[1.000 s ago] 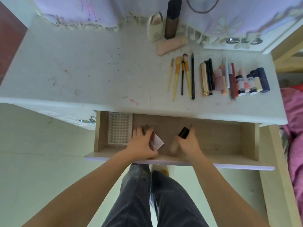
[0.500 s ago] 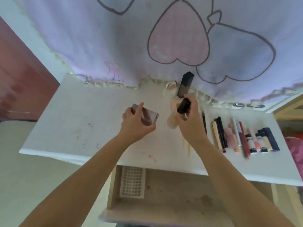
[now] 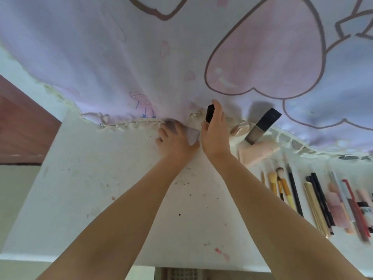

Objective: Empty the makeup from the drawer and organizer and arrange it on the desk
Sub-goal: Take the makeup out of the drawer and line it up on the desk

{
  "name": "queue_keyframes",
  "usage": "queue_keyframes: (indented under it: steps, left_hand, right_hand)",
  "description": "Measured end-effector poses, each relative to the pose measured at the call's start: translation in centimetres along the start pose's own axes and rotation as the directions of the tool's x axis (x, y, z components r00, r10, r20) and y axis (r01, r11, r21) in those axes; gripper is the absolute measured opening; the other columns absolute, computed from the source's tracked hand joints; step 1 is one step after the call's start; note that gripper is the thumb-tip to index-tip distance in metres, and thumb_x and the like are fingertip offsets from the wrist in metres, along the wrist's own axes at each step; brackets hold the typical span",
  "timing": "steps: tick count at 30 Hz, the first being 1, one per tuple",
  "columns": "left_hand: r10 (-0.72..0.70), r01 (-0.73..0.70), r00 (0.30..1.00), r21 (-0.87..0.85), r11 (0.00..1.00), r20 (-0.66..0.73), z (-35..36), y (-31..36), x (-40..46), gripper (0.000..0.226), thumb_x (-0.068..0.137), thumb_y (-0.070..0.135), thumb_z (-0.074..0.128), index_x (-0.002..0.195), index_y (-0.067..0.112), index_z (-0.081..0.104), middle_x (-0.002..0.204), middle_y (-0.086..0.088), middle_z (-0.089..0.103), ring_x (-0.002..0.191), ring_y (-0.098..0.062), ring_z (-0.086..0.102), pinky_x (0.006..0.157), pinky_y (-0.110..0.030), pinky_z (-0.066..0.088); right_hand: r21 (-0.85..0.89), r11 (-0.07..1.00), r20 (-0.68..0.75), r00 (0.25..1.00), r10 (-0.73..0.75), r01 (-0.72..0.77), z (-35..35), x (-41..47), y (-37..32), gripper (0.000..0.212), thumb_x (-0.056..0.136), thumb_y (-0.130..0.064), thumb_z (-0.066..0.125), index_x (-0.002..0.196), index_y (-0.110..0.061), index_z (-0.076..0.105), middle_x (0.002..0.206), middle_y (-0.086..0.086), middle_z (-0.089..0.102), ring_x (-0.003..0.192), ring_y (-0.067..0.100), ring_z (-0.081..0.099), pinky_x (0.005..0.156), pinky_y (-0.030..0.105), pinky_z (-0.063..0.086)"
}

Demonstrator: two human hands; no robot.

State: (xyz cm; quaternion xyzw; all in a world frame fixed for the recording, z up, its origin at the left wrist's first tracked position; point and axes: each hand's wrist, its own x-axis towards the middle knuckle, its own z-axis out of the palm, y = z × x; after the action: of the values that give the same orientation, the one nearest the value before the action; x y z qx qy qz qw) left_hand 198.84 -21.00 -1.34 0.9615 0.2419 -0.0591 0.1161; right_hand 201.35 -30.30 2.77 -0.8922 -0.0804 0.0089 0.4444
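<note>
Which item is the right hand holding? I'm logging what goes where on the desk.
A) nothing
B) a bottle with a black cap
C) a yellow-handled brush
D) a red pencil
B: the right hand is wrapped around a bottle with a black cap at the back of the desk, the cap showing above its fingers; the yellow-handled brushes lie untouched in the row to the right.

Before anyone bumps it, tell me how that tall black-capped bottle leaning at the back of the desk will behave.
The bottle looks tall, narrow and already tilted, so a nudge would probably tip it. Its flat sides suggest it would slide rather than roll.
</note>
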Motion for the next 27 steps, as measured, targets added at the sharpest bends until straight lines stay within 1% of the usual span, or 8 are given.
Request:
queue_keyframes:
  steps: [4,8,12,14,16,19,22,27]
  left_hand:
    - [-0.009,0.007,0.998,0.035,0.999,0.065,0.6,0.0,0.6,0.090,0.086,0.071,0.029,0.149,0.012,0.003,0.154,-0.026,0.001,0.140,-0.037,0.010,0.107,-0.044,0.023]
    - [0.074,-0.076,0.997,-0.073,0.994,-0.019,-0.7,-1.7,-2.3,0.073,0.092,0.056,0.036,0.148,0.015,0.013,0.155,-0.023,0.002,0.144,-0.035,0.002,0.112,-0.046,0.020]
    - [0.247,-0.338,0.926,-0.337,0.879,-0.285,-1.5,-5.5,-12.7,0.036,0.093,0.025,0.049,0.125,0.009,0.051,0.126,-0.010,0.051,0.119,-0.024,0.044,0.097,-0.032,0.043]
    - [0.287,-0.359,0.933,-0.510,0.782,-0.217,-0.5,-7.5,-20.6,0.026,0.090,0.027,0.041,0.106,0.015,0.059,0.100,0.006,0.056,0.093,-0.006,0.050,0.083,-0.013,0.042]
    - [0.245,-0.186,0.970,-0.628,0.756,0.007,1.7,-8.7,-27.8,0.022,0.088,0.030,0.039,0.098,0.024,0.059,0.093,0.011,0.057,0.085,0.000,0.054,0.079,-0.005,0.039]
    - [0.133,0.048,0.951,-0.560,0.827,0.278,7.3,-9.2,-33.6,0.032,0.093,0.016,0.044,0.123,0.017,0.054,0.124,0.002,0.054,0.116,-0.013,0.053,0.095,-0.011,0.037]
    - [-0.071,0.275,0.896,-0.421,0.864,0.438,10.9,-8.6,-33.5,0.055,0.093,0.012,0.042,0.146,0.012,0.024,0.150,-0.011,0.024,0.133,-0.027,0.034,0.111,-0.036,0.032]
    - [-0.270,0.447,0.854,-0.361,0.818,0.445,12.5,-6.8,-31.6,0.066,0.091,0.012,0.042,0.148,0.011,0.009,0.148,-0.019,0.018,0.133,-0.037,0.024,0.109,-0.045,0.028]
  right_hand:
    - [-0.006,0.999,-0.038,0.998,0.041,-0.041,0.5,0.2,0.3,0.066,0.093,-0.002,0.047,0.148,-0.018,0.015,0.139,0.012,0.037,0.123,0.022,0.043,0.095,0.022,0.035]
    - [0.029,0.999,-0.033,0.999,-0.037,0.038,-0.8,-2.4,-0.9,0.075,0.093,-0.009,0.053,0.150,-0.018,0.007,0.152,0.013,0.017,0.139,0.023,0.026,0.110,0.027,0.028]
    - [0.051,0.946,-0.002,0.947,-0.320,0.320,-4.1,-12.5,-1.1,0.044,0.094,-0.010,0.049,0.137,-0.009,0.038,0.138,0.008,0.043,0.127,0.013,0.042,0.105,0.011,0.031]
    - [0.104,0.908,0.149,0.896,-0.418,0.406,-5.5,-20.3,1.7,0.025,0.094,-0.015,0.047,0.117,-0.014,0.055,0.109,0.000,0.061,0.101,0.005,0.056,0.089,0.011,0.044]
    - [0.079,0.970,0.385,0.890,-0.242,0.229,-5.7,-27.6,5.8,0.019,0.090,-0.027,0.043,0.103,-0.030,0.057,0.093,-0.011,0.063,0.083,-0.001,0.057,0.076,0.008,0.044]
    - [-0.142,0.983,0.584,0.793,0.177,-0.115,-3.6,-34.6,11.9,0.030,0.088,-0.033,0.041,0.111,-0.034,0.060,0.107,-0.005,0.066,0.096,0.009,0.062,0.085,0.018,0.046]
    - [-0.221,0.882,0.532,0.706,0.467,-0.417,-1.7,-34.7,13.8,0.040,0.096,-0.015,0.045,0.136,-0.014,0.045,0.135,0.008,0.054,0.122,0.024,0.053,0.102,0.028,0.038]
    - [-0.168,0.786,0.506,0.632,0.587,-0.595,1.4,-30.9,13.1,0.042,0.094,-0.013,0.045,0.135,-0.005,0.042,0.136,0.013,0.050,0.122,0.030,0.050,0.093,0.029,0.041]
